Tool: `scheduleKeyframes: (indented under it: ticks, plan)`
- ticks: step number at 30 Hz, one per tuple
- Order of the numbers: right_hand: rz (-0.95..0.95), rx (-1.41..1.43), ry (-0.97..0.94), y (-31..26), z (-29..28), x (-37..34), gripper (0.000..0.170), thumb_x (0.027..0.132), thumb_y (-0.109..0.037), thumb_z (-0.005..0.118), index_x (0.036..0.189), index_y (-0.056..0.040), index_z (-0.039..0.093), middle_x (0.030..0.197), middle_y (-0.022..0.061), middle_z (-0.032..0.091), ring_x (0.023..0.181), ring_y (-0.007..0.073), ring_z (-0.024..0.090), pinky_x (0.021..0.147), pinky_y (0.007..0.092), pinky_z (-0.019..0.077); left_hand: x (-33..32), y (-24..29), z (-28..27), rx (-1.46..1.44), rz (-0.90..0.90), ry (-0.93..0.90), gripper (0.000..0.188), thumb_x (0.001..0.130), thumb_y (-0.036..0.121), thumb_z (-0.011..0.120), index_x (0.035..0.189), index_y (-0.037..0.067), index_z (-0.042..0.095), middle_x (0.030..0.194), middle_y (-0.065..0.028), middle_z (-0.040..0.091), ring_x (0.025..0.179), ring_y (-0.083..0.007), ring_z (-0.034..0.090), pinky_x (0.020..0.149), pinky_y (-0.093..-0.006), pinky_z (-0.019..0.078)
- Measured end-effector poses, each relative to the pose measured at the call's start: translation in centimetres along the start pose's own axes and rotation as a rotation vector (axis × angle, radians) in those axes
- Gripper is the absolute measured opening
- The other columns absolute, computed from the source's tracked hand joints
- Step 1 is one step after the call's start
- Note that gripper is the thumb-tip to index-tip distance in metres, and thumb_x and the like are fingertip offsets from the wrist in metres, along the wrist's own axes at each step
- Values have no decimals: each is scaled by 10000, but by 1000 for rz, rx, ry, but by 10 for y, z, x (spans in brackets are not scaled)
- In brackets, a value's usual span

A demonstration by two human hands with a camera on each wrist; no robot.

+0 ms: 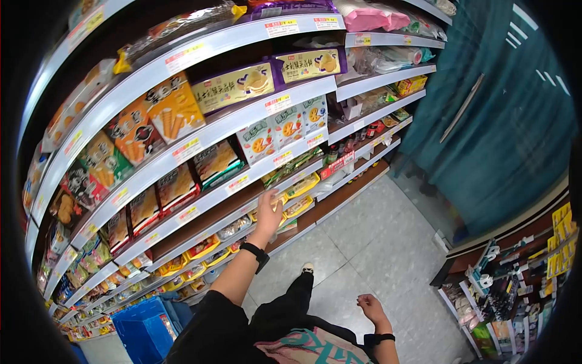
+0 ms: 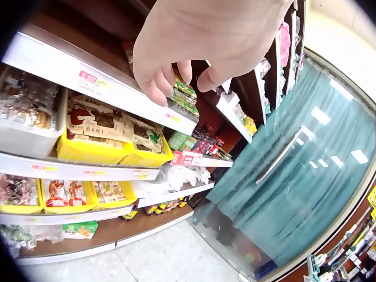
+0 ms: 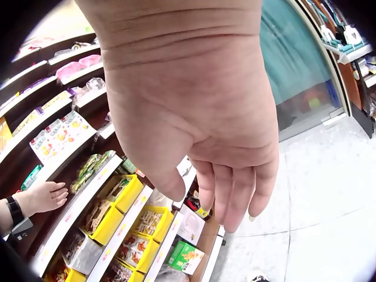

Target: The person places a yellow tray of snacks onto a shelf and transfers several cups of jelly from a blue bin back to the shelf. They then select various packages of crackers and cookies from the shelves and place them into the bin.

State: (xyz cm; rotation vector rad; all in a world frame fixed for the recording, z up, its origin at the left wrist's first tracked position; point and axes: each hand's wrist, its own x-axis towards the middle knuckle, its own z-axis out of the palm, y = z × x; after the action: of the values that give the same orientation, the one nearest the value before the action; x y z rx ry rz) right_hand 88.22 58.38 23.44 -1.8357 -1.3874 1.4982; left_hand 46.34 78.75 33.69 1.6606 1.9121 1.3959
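The left hand (image 1: 268, 213) reaches to a shelf edge beside green snack packets (image 1: 292, 168); its fingers are loosely bent and nothing is in them. In the left wrist view that hand (image 2: 205, 41) hangs in front of the shelf, with the green packets (image 2: 185, 97) just past its fingertips. The right hand (image 1: 374, 312) hangs low over the floor near the body, holding nothing. Seen from the right wrist, its palm (image 3: 197, 117) faces the camera with relaxed fingers pointing down.
Curved shelves (image 1: 209, 124) hold boxed biscuits (image 1: 176, 109) and yellow bins (image 2: 94, 150). A blue basket (image 1: 142, 327) stands at lower left. Teal curtains (image 1: 485, 121) hang behind glass at right. Another rack (image 1: 503, 303) stands at lower right, across the tiled floor (image 1: 364, 242).
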Motion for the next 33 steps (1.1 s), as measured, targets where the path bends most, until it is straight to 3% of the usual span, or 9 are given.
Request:
scheduleKeyframes:
  ticks: [4,6,9,16,20,26,28,31,33]
  plan:
    - [-27,-100,7,-32,-12,59,281,901,-199,608,1045,42,586,936,113,663,864,201,661,772,309,520,54,5,21,68,-248,62,348,862,71,580,1187,-4,482,1024,-199,571,1054,-316,538,865,-384,472]
    - [-108,-118,-3,-51,-16,87,283,903,-208,610,1049,33,591,930,110,665,864,196,657,769,306,517,76,-13,37,129,-112,129,333,857,79,594,1153,-38,498,910,-189,629,941,-287,618,776,-372,504]
    - [-98,-140,-11,-96,-19,118,302,880,-256,622,1050,-6,622,950,129,680,870,221,652,788,323,514,94,-21,51,-302,-327,64,330,866,102,615,1134,-68,523,946,-149,648,699,-199,685,450,-266,521]
    - [-161,-213,-164,-164,-8,184,294,898,-224,617,1068,16,599,940,100,668,852,185,650,763,301,511,100,-26,48,-227,-496,-53,267,866,129,621,1078,-27,578,861,-128,661,626,-163,669,458,-270,516]
    - [-386,-251,-226,-230,11,231,320,892,-206,619,1123,12,577,937,114,665,822,187,648,760,299,514,102,-35,48,-152,-392,-53,242,879,150,616,1051,-18,587,792,-117,653,559,-156,634,500,-273,509]
    - [-770,-134,-119,-358,53,287,575,834,-110,622,1334,10,364,1366,241,355,1137,314,521,818,353,514,109,-45,54,-305,-473,20,202,894,162,607,995,-12,591,844,-102,646,532,-144,611,516,-270,503]
    - [-833,-271,-53,-384,65,303,568,823,-111,626,1321,16,382,1350,248,366,1139,344,512,855,366,496,106,-49,55,-310,-505,45,215,874,171,626,997,-3,593,850,-118,642,581,-177,627,543,-306,507]
    - [-810,-356,-51,-392,86,329,523,814,-100,630,1282,24,433,1323,249,394,1132,368,508,905,381,467,98,-50,49,406,-49,136,324,805,226,673,1057,29,625,1007,-181,640,974,-351,593,855,-431,456]
    - [-750,-244,-122,-384,101,353,484,789,-150,653,1223,5,507,1331,275,401,1171,434,451,974,424,415,92,-34,33,378,-101,137,330,801,223,673,1068,35,628,1039,-187,634,1013,-370,571,887,-440,437]
